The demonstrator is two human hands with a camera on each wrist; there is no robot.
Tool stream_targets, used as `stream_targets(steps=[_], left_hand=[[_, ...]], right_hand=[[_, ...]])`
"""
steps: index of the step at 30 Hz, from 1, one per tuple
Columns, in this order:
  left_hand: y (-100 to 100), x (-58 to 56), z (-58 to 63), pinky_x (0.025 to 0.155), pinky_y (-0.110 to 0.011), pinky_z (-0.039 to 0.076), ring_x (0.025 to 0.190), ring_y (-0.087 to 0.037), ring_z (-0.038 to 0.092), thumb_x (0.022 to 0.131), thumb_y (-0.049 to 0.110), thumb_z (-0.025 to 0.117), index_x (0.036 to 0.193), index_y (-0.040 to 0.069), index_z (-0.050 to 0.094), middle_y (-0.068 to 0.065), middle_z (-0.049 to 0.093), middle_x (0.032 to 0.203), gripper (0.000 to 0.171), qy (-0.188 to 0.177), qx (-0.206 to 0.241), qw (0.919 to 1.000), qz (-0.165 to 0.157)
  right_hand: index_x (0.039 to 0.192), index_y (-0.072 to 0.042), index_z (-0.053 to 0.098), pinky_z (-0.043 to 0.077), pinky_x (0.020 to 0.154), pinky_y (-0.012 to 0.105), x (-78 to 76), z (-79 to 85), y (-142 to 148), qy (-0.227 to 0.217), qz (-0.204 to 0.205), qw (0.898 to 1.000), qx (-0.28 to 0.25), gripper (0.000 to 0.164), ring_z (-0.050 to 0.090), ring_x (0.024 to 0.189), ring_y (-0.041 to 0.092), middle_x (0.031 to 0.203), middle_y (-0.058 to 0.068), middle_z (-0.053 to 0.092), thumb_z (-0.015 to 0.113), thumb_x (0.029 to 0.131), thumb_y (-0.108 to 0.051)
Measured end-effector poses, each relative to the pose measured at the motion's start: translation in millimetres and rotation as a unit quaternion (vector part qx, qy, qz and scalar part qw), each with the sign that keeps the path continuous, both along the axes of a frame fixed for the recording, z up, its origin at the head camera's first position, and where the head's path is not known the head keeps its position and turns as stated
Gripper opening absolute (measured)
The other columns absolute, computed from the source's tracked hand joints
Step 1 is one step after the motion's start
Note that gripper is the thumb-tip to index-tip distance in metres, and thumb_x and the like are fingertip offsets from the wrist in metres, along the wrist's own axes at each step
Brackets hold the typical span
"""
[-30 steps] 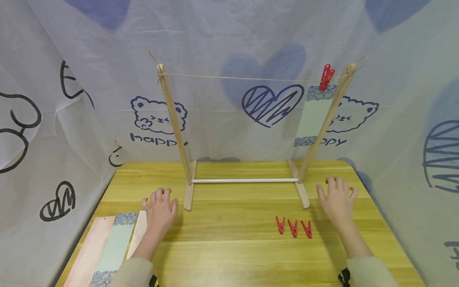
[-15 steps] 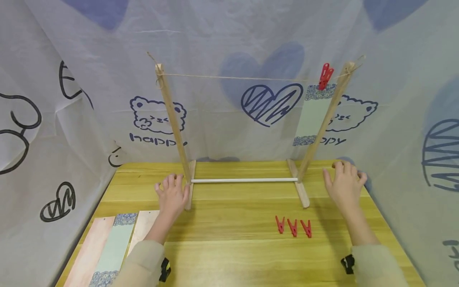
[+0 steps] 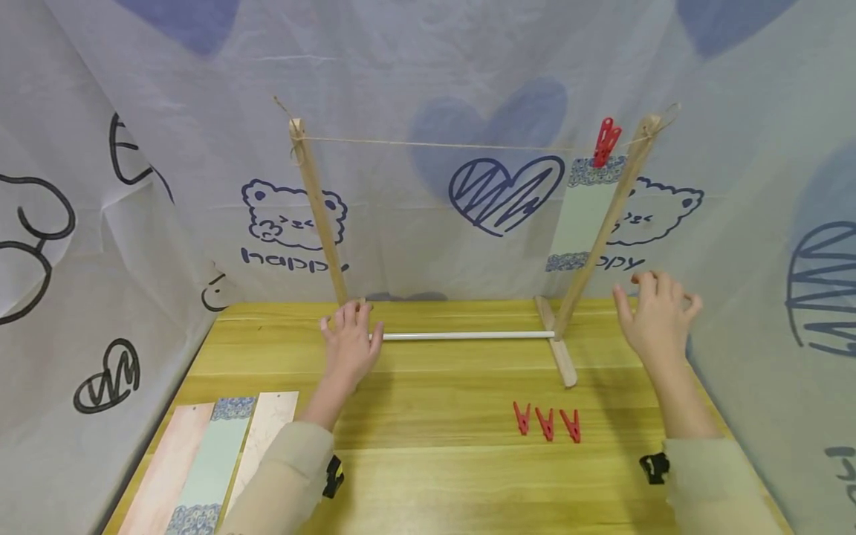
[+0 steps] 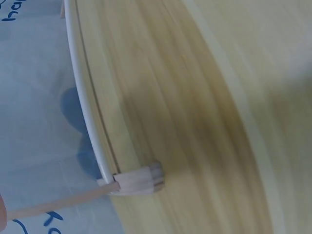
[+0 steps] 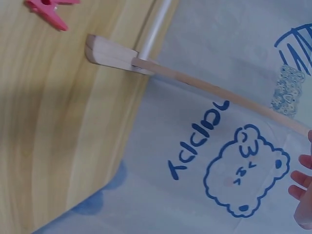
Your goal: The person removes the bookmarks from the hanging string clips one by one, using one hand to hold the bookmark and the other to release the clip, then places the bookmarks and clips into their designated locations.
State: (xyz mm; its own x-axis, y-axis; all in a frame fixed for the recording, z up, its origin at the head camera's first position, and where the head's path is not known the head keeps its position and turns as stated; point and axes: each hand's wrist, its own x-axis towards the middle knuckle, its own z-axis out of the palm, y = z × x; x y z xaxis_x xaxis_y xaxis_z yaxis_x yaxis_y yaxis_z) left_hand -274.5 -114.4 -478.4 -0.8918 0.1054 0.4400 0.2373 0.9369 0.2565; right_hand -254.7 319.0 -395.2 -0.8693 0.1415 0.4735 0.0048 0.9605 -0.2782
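A wooden stand, with a left post (image 3: 319,208) and a right post (image 3: 611,223), carries a thin string (image 3: 435,144) between the post tops. From the string's right end hangs a pale green card (image 3: 582,215) with blue patterned bands, under red clothespins (image 3: 606,143). My left hand (image 3: 351,342) is in front of the left post's foot, fingers loosely bent, with nothing seen in it. To the right of the right post my right hand (image 3: 658,319) is raised, fingers spread and loosely bent. In the right wrist view, its fingers (image 5: 302,178) show at the edge.
Three red clothespins (image 3: 547,423) lie in a row on the wooden table (image 3: 428,490). Three long cards lie at the left: pinkish (image 3: 170,461), green with blue bands (image 3: 215,453) and whitish (image 3: 267,423). A white rod (image 3: 461,336) joins the stand's feet. Printed cloth (image 3: 401,67) surrounds the table.
My left hand has moved right and forward, away from the cards to the left foot of the stand. My right hand has risen forward and slightly right. The cards and clothespins stay put.
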Motion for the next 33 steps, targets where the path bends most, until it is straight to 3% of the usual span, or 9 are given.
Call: stream_targets(steps=[13,26,33], left_hand=[[25.5,-17.9,6.1,0.094,-0.054,0.019,0.113,-0.031,0.035,0.094,0.037,0.039,0.124,0.010,0.043,-0.013,0.040,0.123,0.040,-0.004,-0.010,0.9997,-0.024],[54.2,-32.6,14.9,0.097,-0.054,0.015,0.115,-0.029,0.032,0.097,0.036,0.037,0.126,0.012,0.042,-0.011,0.038,0.123,0.038,-0.022,0.036,0.9955,-0.085],[71.0,-39.9,18.6,0.098,-0.055,0.014,0.118,-0.028,0.031,0.097,0.038,0.035,0.128,0.013,0.040,-0.010,0.037,0.124,0.040,-0.029,0.037,0.9942,-0.097]], right_hand=[[0.112,0.000,0.045,0.009,0.094,0.061,-7.5,27.4,1.0,0.016,0.012,1.000,0.019,0.046,0.032,0.110,0.044,0.120,0.025,0.040,0.039,0.096,-0.042],[0.117,0.000,0.045,0.006,0.095,0.060,-13.2,61.2,0.0,0.024,0.027,0.999,0.023,0.046,0.028,0.119,0.043,0.128,0.024,0.037,0.041,0.096,-0.041],[0.120,-0.001,0.044,0.004,0.096,0.060,-14.8,74.3,-0.2,0.021,0.032,0.999,0.021,0.044,0.026,0.121,0.043,0.131,0.024,0.034,0.040,0.096,-0.038]])
